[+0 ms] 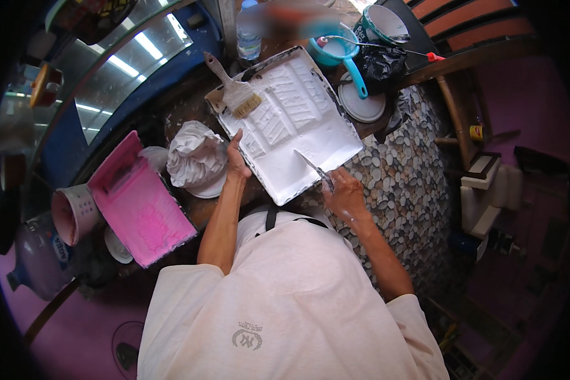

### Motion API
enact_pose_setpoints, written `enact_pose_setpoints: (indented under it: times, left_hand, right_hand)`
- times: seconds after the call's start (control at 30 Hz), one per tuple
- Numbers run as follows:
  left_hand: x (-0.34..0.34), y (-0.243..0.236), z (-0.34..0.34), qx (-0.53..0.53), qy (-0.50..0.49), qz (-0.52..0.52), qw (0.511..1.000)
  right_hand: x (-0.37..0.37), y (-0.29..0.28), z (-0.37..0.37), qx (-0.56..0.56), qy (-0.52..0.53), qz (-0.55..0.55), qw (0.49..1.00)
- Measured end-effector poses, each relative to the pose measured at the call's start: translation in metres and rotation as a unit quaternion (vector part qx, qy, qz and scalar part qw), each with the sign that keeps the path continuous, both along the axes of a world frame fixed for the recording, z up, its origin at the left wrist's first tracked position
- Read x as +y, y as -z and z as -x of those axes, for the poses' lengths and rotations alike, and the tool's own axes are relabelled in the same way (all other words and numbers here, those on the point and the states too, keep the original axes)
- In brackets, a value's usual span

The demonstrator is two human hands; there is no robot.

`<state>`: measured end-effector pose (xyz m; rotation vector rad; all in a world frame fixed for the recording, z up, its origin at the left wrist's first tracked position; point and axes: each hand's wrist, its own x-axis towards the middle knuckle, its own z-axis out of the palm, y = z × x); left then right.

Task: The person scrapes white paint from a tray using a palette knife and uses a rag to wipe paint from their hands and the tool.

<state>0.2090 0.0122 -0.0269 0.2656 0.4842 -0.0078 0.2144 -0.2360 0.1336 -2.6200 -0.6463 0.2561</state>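
A white paint tray with a ribbed slope and a coat of white paint lies tilted in front of me. Its left edge is gripped by my left hand, thumb on top and the other fingers partly hidden. My right hand is closed round the handle of a knife, whose pointed blade rests over the smooth white lower part of the tray. Across the tray's upper left corner lies a wide paintbrush with paint-smeared handle and tan bristles.
Left of the tray are a crumpled white bag and a pink paint tray. A pink-white bucket and large water jug stand farther left. Beyond are a water bottle, a turquoise dipper and a round lid.
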Motion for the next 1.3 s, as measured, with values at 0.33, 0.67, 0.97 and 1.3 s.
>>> enact_pose_setpoints:
  times: [0.33, 0.67, 0.97, 1.3]
  left_hand:
    - [0.003, 0.003, -0.001, 0.000, 0.003, -0.002, 1.000]
    - [0.002, 0.005, 0.001, 0.000, 0.003, -0.012, 1.000]
    - [0.005, 0.010, 0.000, -0.001, 0.007, -0.021, 1.000]
    - [0.004, 0.014, -0.002, 0.004, 0.015, -0.012, 1.000]
  right_hand:
    - [-0.031, 0.033, 0.006, -0.103, 0.017, -0.093, 0.990]
    - [-0.040, 0.032, 0.021, -0.145, 0.050, -0.065, 0.986]
    - [-0.049, 0.046, 0.025, -0.075, 0.075, -0.060, 0.993]
    - [-0.068, 0.062, 0.028, 0.030, 0.209, -0.141, 0.967]
